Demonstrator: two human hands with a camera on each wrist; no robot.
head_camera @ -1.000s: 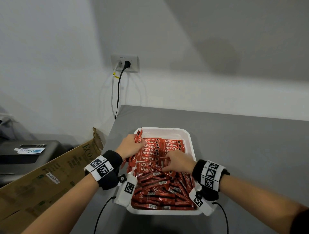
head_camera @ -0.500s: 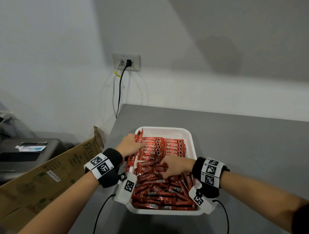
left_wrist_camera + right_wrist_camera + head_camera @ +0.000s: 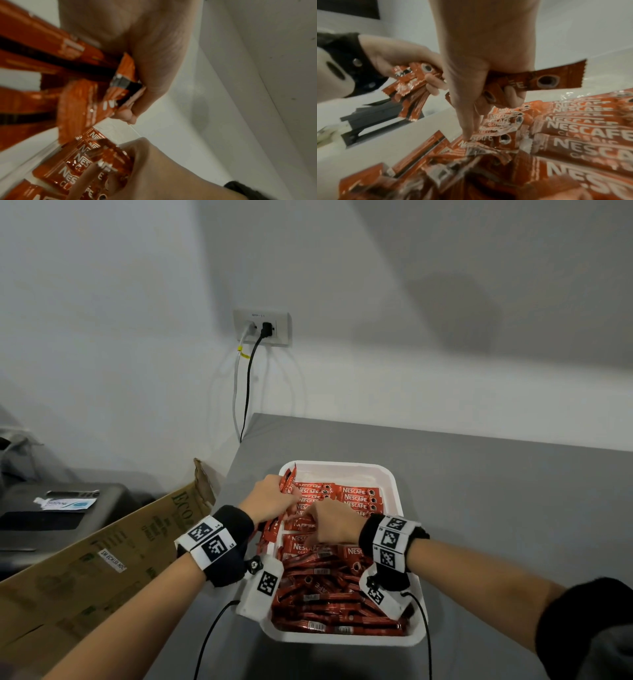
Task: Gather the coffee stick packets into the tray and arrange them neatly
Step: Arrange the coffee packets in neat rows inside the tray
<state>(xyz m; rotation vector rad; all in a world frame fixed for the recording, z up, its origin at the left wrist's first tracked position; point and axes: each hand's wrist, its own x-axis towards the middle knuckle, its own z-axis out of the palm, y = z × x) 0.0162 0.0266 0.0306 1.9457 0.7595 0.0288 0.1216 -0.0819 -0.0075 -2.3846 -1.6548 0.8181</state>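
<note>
While my left hand [image 3: 270, 497] clutches a bundle of packets [image 3: 412, 86] at the tray [image 3: 390, 477] rim, my right hand [image 3: 330, 523] grips one stick [image 3: 556, 79]; best laid label-up, flush against the ordered rows [image 3: 356, 498].

On my feed both forearms are bare. Each wrist wears a black band [image 3: 228, 546] carrying white tags printed with black square codes, plus a white camera block [image 3: 263, 585] at 6 o'clock trailing a thin black cable [image 3: 212, 635].
</note>
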